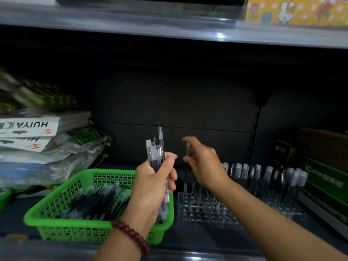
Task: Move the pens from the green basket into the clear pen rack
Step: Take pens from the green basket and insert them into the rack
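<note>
A green basket [56,202] sits on the shelf at lower left with several clear-barrelled black pens [98,200] lying in it. Above its right edge, my left hand [152,187] is shut on a bundle of pens [157,153] held upright. My right hand [203,162] pinches a single pen [187,178] upright, its lower end at the near left corner of the clear pen rack [203,213]. Several pens [267,178] stand in the rack's right and back rows; the front holes show no pens.
Stacked plastic-wrapped packets [47,140] lean at the left. Green and brown boxes [323,176] stand right of the rack. An upper shelf [169,29] carries a yellow patterned box [295,10]. The dark back panel is close behind.
</note>
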